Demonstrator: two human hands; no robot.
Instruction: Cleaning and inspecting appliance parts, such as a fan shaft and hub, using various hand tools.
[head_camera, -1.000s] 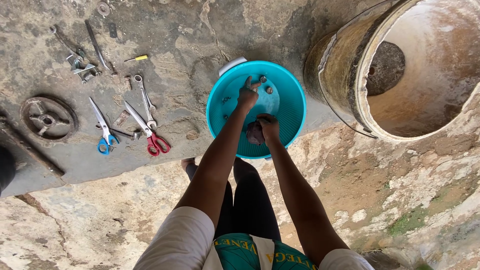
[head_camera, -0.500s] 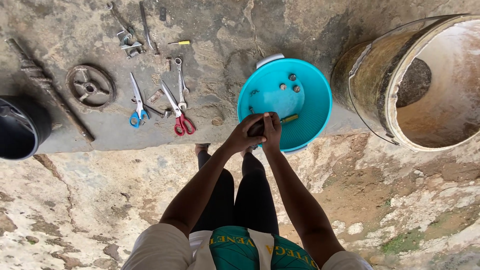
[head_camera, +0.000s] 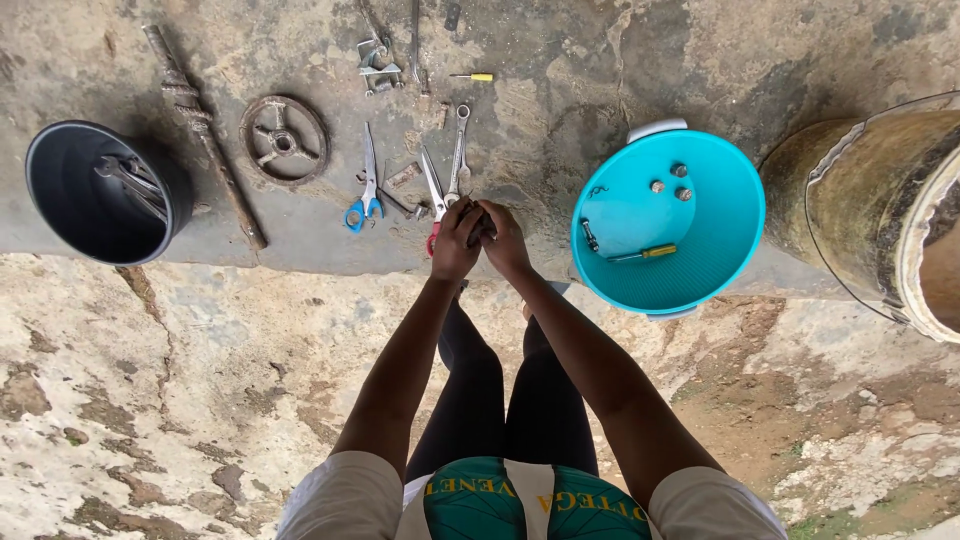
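Looking straight down along two bare arms reaching out over a grey concrete slab. Meeting at the near edge of the slab, left hand and right hand pressing together, fingers curled in. Both clenching around a small dark piece, showing only as a dark sliver between the fingers; too hidden to tell what kind of thing. Hovering directly over red-handled scissors, covering most of the handles, blades pointing to the far side.

Lying just left of the hands: blue-handled scissors. Lying just beyond the hands, beside the red-handled pair: a silver wrench. Further left, resting flat: a rusty round wheel, then a long rusty threaded rod running slantwise. Sitting at the far left: a black bucket holding grey wrenches. Lying at the far edge: a small yellow-handled screwdriver and some metal clamps.

Standing to the right of the hands, apart from them: a turquoise bucket containing a few round nuts and a yellow-handled tool. Looming at the far right: a large weathered barrel, partly cut off. Showing nearest: dark leggings, a green and white shirt, rough pale rocky ground.
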